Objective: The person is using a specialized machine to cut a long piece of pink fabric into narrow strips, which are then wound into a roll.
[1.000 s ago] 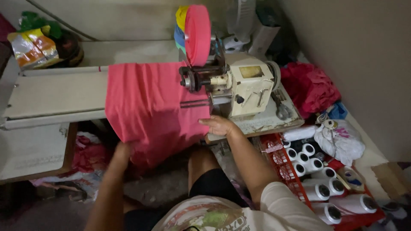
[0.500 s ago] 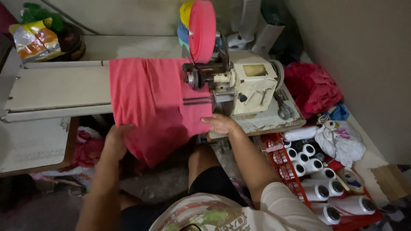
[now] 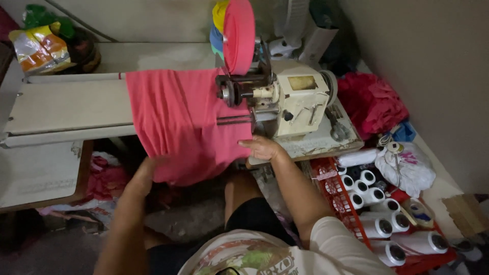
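A pink fabric piece [image 3: 183, 119] lies over the long cream table [image 3: 66, 109] and hangs off its front edge, reaching under the head of a cream sewing machine [image 3: 298, 99]. My left hand [image 3: 145, 170] grips the hanging lower left edge of the fabric. My right hand [image 3: 262, 147] rests flat on the fabric's right edge next to the machine's foot. A pink tape roll [image 3: 239, 33] sits upright on top of the machine, with yellow and blue rolls behind it.
A red crate [image 3: 341, 203] of several white thread cones stands at the right. Red cloth [image 3: 372, 104] is piled behind the machine. A white plastic bag [image 3: 410, 168] lies by the wall, and a colourful packet [image 3: 38, 48] sits far left.
My left hand has risen from below the table to the fabric's lower left edge and taken hold of it. My right hand stays by the machine.
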